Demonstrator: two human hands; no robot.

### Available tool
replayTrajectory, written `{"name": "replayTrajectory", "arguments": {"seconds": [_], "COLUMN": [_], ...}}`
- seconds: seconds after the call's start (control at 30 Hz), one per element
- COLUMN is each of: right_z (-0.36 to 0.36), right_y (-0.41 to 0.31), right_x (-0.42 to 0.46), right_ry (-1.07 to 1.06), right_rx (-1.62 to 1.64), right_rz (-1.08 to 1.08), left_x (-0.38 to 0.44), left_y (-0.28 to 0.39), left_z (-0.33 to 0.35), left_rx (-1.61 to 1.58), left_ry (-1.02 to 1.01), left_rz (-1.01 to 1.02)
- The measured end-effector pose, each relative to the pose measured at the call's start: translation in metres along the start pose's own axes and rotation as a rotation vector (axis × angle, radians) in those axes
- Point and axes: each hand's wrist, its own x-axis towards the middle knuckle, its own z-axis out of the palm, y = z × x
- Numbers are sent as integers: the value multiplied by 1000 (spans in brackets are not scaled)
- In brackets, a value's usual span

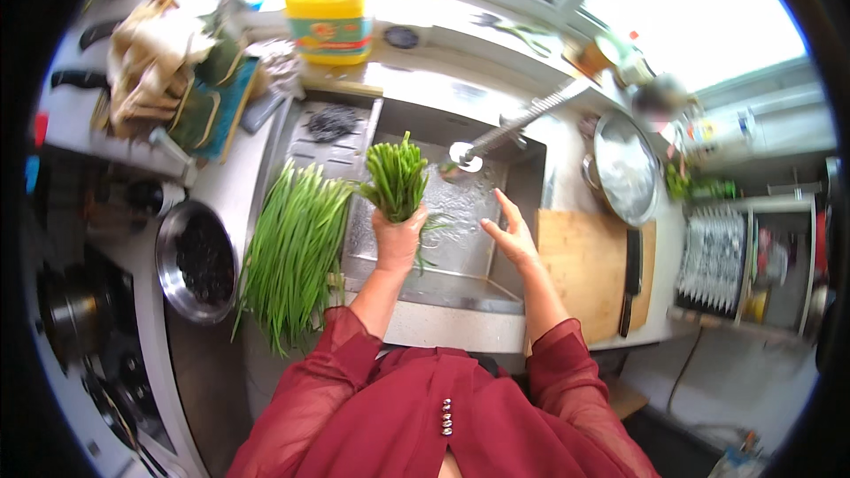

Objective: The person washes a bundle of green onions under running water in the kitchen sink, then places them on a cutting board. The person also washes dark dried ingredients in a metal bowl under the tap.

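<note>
My left hand [400, 232] grips a bunch of green stalks [396, 179], probably garlic chives, over the left part of the steel sink basin [521, 239]. The cut-looking ends point up and a few leaves hang below the fist. My right hand [514, 232] is empty, thumb and fingers apart, above the basin's right side. A spring-hose faucet [524, 121] reaches in from the back right, and rippling water lies on the basin floor. Left of the basin a large pile of long chives [292, 252] rests across the drain tray and the counter edge.
A steel bowl [163, 265] with dark contents stands at the left. On the right are a wooden cutting board [578, 265] with a black-handled knife [634, 265] and a steel basin [624, 166]. Behind the sink stands a yellow jug [329, 20]; a steel scourer [332, 123] lies on the tray.
</note>
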Motion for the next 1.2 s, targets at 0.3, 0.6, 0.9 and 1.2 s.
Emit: {"name": "replayTrajectory", "arguments": {"seconds": [0.3, 0.6, 0.9, 1.2], "right_z": [-64, -121, -153, -151], "right_y": [36, 72, 86, 94], "right_x": [-120, -193, -227, -210], "right_ry": [389, 677, 699, 623], "right_rx": [-186, 121, 240, 303], "right_rz": [-109, 149, 188, 145], "left_x": [-58, -106, -141, -131], "left_y": [-4, -52, -87, -66], "left_z": [61, 184, 246, 212], "left_rx": [358, 1064, 1312, 1379], "left_ry": [-390, -637, -837, -910], "left_rz": [342, 746, 828, 698]}}
